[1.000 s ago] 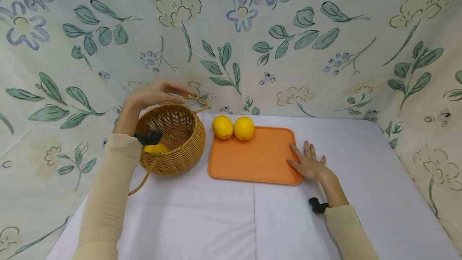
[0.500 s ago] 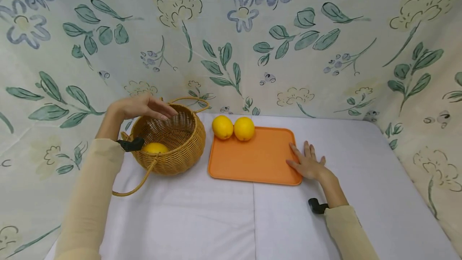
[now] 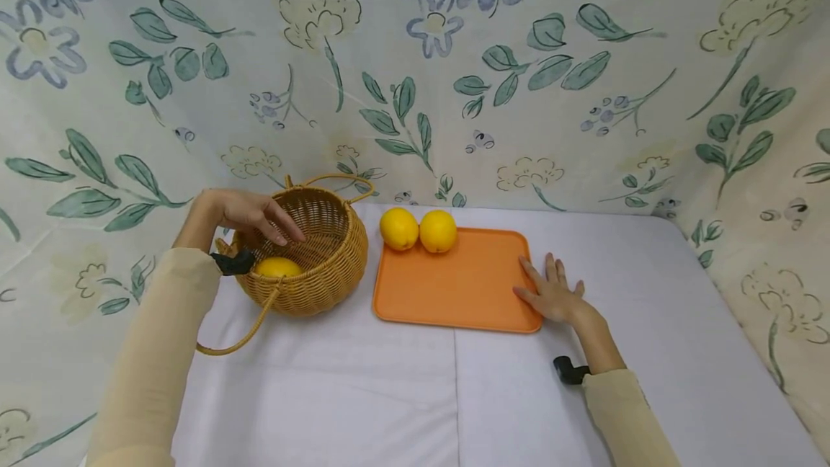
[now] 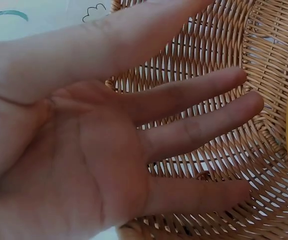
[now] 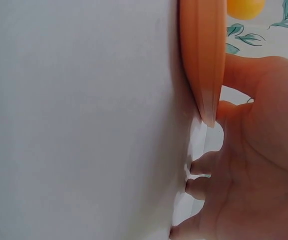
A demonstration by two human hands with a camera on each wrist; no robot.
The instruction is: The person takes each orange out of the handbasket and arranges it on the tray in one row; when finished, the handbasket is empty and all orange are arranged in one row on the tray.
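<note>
My left hand [image 3: 249, 213] reaches in over the rim of a wicker basket [image 3: 324, 283], its fingers apart and pointing down into it. Nothing is in that hand; its spread fingers show against the woven wall in the left wrist view. Inside the basket, on the near left, lies a yellow fruit [image 3: 277, 267], just below the hand. My right hand [image 3: 556, 295] rests at the right edge of an orange tray [image 3: 463, 287], thumb and a finger over the rim and the others spread on the cloth. Two round yellow fruits [image 3: 399, 229] sit side by side at the tray's back left corner.
A white cloth [image 3: 363, 388] covers the table. Behind it hangs a floral curtain [image 3: 415, 92], close to the basket's back. One basket handle [image 3: 249, 334] lies out toward the front left, the other handle [image 3: 363, 182] stands at the back.
My left hand has moved left from above the basket's back rim and then lowered into the basket, uncovering the fruit there. The right hand, tray and the two fruits stay put.
</note>
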